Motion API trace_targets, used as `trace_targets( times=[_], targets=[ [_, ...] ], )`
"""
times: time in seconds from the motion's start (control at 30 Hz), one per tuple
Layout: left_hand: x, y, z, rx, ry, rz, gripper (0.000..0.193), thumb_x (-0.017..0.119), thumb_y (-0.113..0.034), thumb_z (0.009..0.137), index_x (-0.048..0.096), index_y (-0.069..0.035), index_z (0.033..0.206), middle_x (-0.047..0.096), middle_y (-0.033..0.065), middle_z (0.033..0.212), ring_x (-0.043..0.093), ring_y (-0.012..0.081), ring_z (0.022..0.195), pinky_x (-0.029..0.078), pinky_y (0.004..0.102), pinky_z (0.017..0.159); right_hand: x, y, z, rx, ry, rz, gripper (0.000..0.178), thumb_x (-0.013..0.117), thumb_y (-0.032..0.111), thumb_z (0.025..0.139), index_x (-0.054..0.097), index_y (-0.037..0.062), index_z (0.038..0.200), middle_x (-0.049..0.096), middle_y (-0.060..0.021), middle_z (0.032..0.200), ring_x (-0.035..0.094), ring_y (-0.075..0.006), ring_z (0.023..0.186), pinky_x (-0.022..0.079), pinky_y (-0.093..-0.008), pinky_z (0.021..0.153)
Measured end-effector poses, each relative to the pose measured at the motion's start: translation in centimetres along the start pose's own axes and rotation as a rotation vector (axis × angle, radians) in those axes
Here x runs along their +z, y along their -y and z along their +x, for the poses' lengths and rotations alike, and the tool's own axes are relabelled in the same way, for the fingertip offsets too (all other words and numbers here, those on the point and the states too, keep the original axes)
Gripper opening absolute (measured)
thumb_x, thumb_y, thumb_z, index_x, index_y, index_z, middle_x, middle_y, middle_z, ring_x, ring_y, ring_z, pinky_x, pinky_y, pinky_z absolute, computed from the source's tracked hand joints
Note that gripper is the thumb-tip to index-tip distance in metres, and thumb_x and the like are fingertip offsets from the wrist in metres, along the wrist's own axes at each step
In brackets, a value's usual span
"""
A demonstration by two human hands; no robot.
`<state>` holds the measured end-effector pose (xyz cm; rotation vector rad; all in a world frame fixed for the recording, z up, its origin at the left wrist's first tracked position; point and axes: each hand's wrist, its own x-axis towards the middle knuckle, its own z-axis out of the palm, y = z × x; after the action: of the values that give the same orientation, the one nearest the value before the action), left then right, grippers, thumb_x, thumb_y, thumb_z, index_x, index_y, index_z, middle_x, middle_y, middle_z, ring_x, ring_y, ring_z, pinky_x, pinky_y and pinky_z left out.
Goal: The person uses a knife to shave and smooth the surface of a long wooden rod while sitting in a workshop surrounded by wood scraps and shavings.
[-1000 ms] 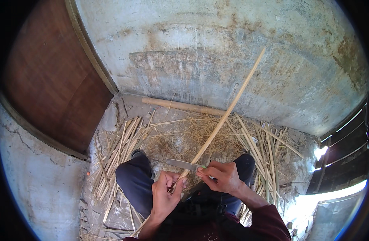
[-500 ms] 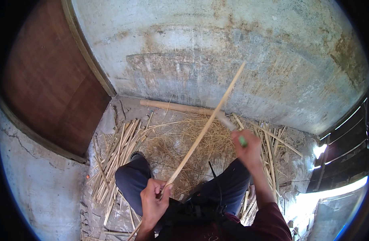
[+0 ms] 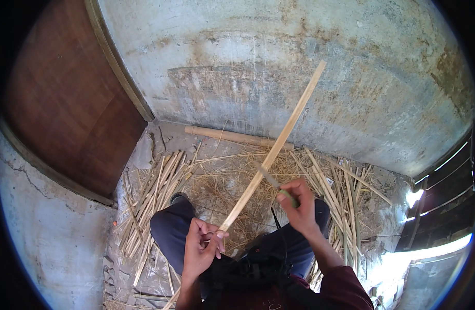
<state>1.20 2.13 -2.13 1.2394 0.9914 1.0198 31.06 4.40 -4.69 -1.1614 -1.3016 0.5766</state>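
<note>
A long, pale bamboo strip (image 3: 284, 137) slants up from lower left to upper right, its far end raised in front of the wall. My left hand (image 3: 200, 250) is closed around its lower part, thumb on top, and a thin tail shows beside that forearm. In my right hand (image 3: 301, 209) is a knife (image 3: 270, 178), fingers wrapped round its green handle. The slightly blurred blade crosses the strip around its middle. Whether the edge touches the wood I cannot tell.
Piles of split bamboo sticks lie on the floor to the left (image 3: 157, 201) and right (image 3: 346, 199). Between them are heaped shavings (image 3: 216, 183). A thick bamboo pole (image 3: 237, 138) rests along the stained wall (image 3: 299, 46). A brown door panel (image 3: 72, 103) stands at left. My bent legs flank the work.
My right hand has come down and left, bringing the knife across the strip. The strip's far end has risen slightly, and its broad face shows more. My left hand keeps its hold.
</note>
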Motion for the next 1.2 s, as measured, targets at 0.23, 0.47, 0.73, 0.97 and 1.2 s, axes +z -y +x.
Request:
trace_targets(
  times=[0.23, 0.47, 0.73, 0.97, 1.2],
  targets=[
    [1.1, 0.2, 0.6, -0.016, 0.072, -0.082, 0.027, 0.061, 0.001, 0.11, 0.035, -0.006, 0.108, 0.073, 0.0194, 0.103, 0.067, 0.0114, 0.064, 0.053, 0.0235, 0.048, 1.6, 2.5, -0.9, 0.026, 0.12, -0.025, 0.036, 0.082, 0.005, 0.097, 0.056, 0.0047, 0.121, 0.068, -0.005, 0.083, 0.063, -0.0093, 0.068, 0.045, -0.027, 0.06],
    [1.1, 0.2, 0.5, -0.051, 0.094, -0.202, 0.028, 0.063, 0.001, 0.109, 0.037, -0.009, 0.11, 0.07, 0.013, 0.099, 0.063, 0.0093, 0.068, 0.05, 0.0227, 0.056, 1.9, 2.4, -1.2, -0.405, 0.262, -0.228, 0.029, 0.087, 0.014, 0.093, 0.073, 0.01, 0.119, 0.073, -0.0086, 0.086, 0.071, -0.0254, 0.064, 0.052, -0.0367, 0.054],
    [1.4, 0.3, 0.5, -0.057, 0.1, -0.089, 0.022, 0.071, -0.003, 0.107, 0.056, -0.002, 0.123, 0.072, 0.0041, 0.098, 0.065, 0.0046, 0.082, 0.053, 0.0217, 0.075, 1.6, 2.5, -2.3, -0.479, 0.341, -0.251, 0.028, 0.087, 0.006, 0.09, 0.074, 0.0101, 0.114, 0.072, -0.0089, 0.079, 0.069, -0.0229, 0.058, 0.049, -0.0346, 0.048],
    [1.3, 0.6, -0.1, -0.076, 0.045, -0.035, 0.015, 0.074, -0.006, 0.106, 0.068, 0.002, 0.117, 0.077, 0.0054, 0.095, 0.065, 0.0033, 0.075, 0.051, 0.0204, 0.065, 0.5, 2.0, -0.7, -0.464, 0.14, -0.288, 0.023, 0.088, 0.009, 0.088, 0.077, 0.0129, 0.108, 0.065, -0.0046, 0.074, 0.062, -0.0206, 0.052, 0.045, -0.0355, 0.044],
    [2.0, 0.6, -0.4, 0.033, -0.006, 0.025, 0.016, 0.077, -0.001, 0.103, 0.068, 0.003, 0.115, 0.08, 0.0075, 0.096, 0.07, 0.0049, 0.081, 0.054, 0.0209, 0.068, 0.5, 3.1, -1.5, -0.524, 0.264, -0.341, 0.018, 0.087, 0.013, 0.09, 0.079, 0.0141, 0.106, 0.065, -0.0026, 0.077, 0.062, -0.0192, 0.052, 0.046, -0.0357, 0.044]
  ],
)
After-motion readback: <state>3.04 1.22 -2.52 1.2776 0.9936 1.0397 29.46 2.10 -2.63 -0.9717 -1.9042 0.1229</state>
